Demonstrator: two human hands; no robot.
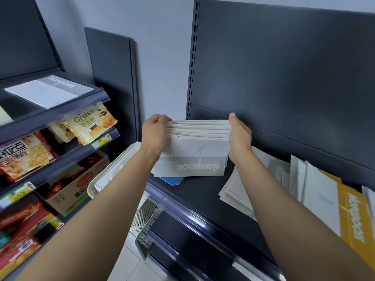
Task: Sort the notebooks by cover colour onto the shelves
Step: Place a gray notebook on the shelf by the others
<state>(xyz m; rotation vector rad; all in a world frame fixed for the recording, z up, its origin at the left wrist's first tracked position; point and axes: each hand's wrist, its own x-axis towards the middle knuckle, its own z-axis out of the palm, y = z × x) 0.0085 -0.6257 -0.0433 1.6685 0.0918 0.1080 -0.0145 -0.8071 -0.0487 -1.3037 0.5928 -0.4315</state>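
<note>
The stack of pale grey paper notebooks point(194, 138) stood on edge on the dark metal shelf point(203, 191). The left hand point(155, 134) gripped its left end. The right hand point(240, 136) pressed the right end, fingers hidden, so its grasp could not be told. A slackened squeeze might spill the middle books. Yellow-covered notebooks point(353, 211) lay to the right, and croissant packets point(91, 122) on the left rack.

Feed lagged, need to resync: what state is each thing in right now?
grey notebook stack: held between both hands, tilted
left hand: fingers curled round stack's left edge
right hand: against stack's right edge, fingers hidden
blue notebook: flat, partly under stack
yellow notebook: lying among loose notebooks
</note>
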